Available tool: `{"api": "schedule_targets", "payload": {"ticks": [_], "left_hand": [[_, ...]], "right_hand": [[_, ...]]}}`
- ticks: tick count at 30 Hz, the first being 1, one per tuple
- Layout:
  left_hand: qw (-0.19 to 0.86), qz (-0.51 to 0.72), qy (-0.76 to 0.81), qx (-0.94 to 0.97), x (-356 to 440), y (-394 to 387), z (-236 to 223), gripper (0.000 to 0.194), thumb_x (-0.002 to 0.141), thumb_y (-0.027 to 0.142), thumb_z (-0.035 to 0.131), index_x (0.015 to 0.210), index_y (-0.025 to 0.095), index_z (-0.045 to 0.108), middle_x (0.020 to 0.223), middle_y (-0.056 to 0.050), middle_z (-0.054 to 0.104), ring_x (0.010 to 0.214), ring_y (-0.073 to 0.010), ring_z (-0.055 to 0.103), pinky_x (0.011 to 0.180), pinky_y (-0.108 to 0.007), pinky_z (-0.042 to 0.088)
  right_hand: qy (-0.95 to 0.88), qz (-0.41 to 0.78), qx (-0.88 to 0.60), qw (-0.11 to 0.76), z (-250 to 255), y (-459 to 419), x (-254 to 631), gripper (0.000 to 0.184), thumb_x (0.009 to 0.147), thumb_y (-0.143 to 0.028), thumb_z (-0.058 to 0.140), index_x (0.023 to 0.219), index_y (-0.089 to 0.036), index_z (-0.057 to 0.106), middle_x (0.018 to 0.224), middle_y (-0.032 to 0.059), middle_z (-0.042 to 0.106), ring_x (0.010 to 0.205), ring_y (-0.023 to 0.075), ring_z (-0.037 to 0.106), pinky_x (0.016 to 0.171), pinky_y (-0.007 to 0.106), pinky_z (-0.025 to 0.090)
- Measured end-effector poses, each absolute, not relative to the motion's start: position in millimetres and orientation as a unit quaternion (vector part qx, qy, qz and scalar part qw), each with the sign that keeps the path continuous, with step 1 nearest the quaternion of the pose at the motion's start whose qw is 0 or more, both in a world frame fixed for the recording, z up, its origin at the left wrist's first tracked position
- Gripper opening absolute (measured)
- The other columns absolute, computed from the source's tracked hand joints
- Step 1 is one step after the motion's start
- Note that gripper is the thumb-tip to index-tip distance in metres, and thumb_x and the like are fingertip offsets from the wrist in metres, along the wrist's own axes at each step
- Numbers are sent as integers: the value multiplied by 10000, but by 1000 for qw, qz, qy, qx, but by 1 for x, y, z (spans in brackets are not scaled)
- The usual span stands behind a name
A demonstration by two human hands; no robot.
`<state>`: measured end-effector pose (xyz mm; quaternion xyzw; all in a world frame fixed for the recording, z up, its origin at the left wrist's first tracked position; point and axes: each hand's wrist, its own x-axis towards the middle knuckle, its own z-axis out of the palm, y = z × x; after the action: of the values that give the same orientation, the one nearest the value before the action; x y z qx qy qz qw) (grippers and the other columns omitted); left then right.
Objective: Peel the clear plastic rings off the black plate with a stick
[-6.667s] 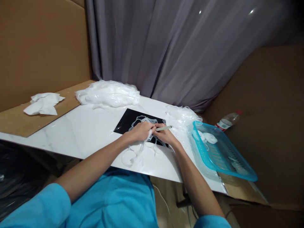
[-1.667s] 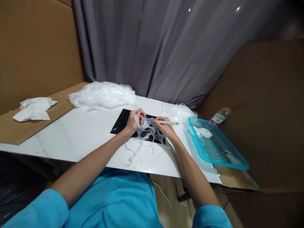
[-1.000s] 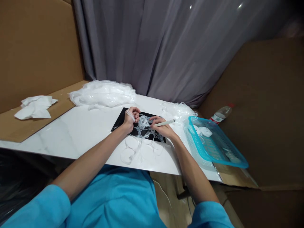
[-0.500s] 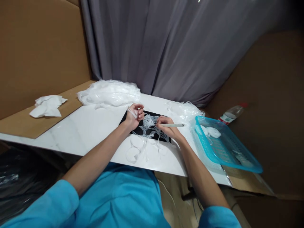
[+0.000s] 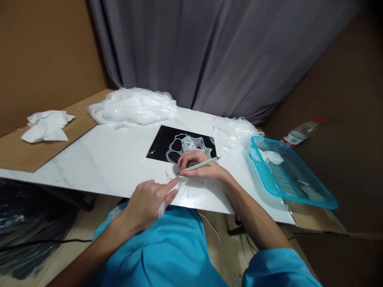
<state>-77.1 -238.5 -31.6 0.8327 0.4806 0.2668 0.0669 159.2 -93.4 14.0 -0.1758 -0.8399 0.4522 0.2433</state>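
In my right hand (image 5: 203, 165) is a slim pale pen-shaped tool (image 5: 199, 164), its dark tip angled down to the left. That tip is beside white loops of thin cord (image 5: 190, 187) lying at the table's front edge. My left hand (image 5: 151, 199) reaches in from the left, index finger stretched to those cords near the tip. A bundle of white cord (image 5: 161, 209) shows in its curled lower fingers. Just beyond my right hand, tangled white cord rings (image 5: 188, 141) lie on a black sheet (image 5: 160, 139), partly hidden by that hand.
A large white plastic-wrapped bundle (image 5: 134, 107) is at the back left, a smaller one (image 5: 233, 129) at the back right. A blue basket (image 5: 311, 171) holds white cord coils (image 5: 272, 156); a bottle (image 5: 302, 133) is behind it. Crumpled tissue (image 5: 48, 125) lies on cardboard at left.
Both hands have come off the black sheet toward the table's front edge. My left hand has turned over and now points at the near cords; the tool has swung to point left.
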Motion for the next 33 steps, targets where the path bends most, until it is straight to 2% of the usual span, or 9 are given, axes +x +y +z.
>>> {"api": "schedule_targets", "payload": {"ticks": [2, 6, 18, 27, 33], "left_hand": [[-15, 258, 469, 844, -69, -242, -43, 400, 1165, 314, 482, 1462, 179, 713, 814, -29, 793, 684, -220, 716, 696, -372, 425], [-62, 264, 468, 841, -60, -240, -51, 356, 1150, 263, 523, 1403, 123, 730, 798, -14, 780, 668, -207, 704, 716, -397, 418], [-85, 283, 448, 844, -64, -244, -55, 302, 1131, 210, 575, 1354, 128, 761, 783, 3, 717, 699, -191, 647, 724, -403, 390], [-72, 288, 451, 841, -63, -245, -52, 311, 1133, 205, 551, 1339, 106, 760, 770, -17, 723, 698, -198, 653, 704, -402, 381], [-50, 302, 467, 830, -61, -245, -50, 315, 1152, 212, 514, 1291, 107, 775, 755, -14, 734, 687, -203, 661, 707, -398, 376]], "right_hand": [[-834, 473, -181, 219, 7, -93, 159, 226, 885, -276, 892, 760, -192, 724, 998, 60, 785, 899, 202, 744, 830, 357, 610], [-823, 498, -190, 197, 2, -91, 161, 256, 869, -273, 898, 733, -188, 698, 988, 56, 797, 893, 194, 757, 829, 341, 622], [-832, 495, -186, 169, 4, -91, 164, 265, 899, -280, 884, 745, -194, 686, 1022, 60, 802, 928, 200, 760, 878, 354, 622], [-834, 498, -172, 165, 5, -92, 164, 261, 918, -290, 881, 770, -185, 693, 1018, 63, 800, 917, 199, 756, 855, 351, 613], [-884, 419, -154, 138, 17, -102, 163, 225, 1002, -257, 802, 815, -188, 697, 1052, 58, 813, 930, 186, 764, 881, 330, 607]]}}
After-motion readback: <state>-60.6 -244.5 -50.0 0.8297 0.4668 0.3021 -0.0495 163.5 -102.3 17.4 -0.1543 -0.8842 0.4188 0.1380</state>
